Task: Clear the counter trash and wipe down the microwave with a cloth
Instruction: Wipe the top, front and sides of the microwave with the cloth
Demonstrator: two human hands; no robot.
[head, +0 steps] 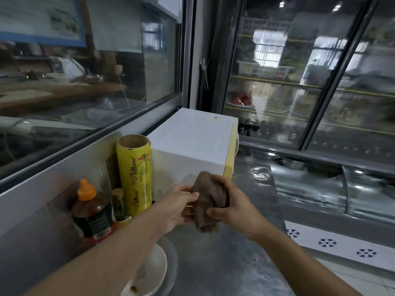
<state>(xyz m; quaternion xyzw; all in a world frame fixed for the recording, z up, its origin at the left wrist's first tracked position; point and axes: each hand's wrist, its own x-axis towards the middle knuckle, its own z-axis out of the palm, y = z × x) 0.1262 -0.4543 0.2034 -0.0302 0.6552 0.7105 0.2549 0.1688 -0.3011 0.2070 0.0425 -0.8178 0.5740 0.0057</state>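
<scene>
cloth: I see a brown, bunched, soft cloth [206, 201] held up in the air between both hands, just in front of the near side of the microwave, over the counter.
left hand: my left hand [179, 207] pinches the cloth's left edge, thumb and fingers curled on it.
right hand: my right hand [230, 202] is wrapped round the cloth's right side, fingers curled over it.
microwave: white box microwave with a pale yellow front [192, 142], far end of the steel counter [235, 253], against the window ledge. Small orange spot on its top, far right corner.
left clutter: tall yellow roll of cling wrap [134, 174] stands touching the microwave's left near corner; brown sauce bottle with orange cap [92, 208] and a small dark jar [119, 205] just beside it.
near clutter: white plate with crumbs [149, 274] under my left forearm, near edge.
risk 1: I judge a wide sweep along the microwave's side could knock the cling wrap roll into the bottles.
risk 2: left forearm hangs over the plate; dropping the elbow may shove it.
risk 3: the cloth is wadded, so I would expect poor contact and smearing unless it is opened.
risk 4: crumbs on the counter look not yet cleared; wiping could drag them.
</scene>
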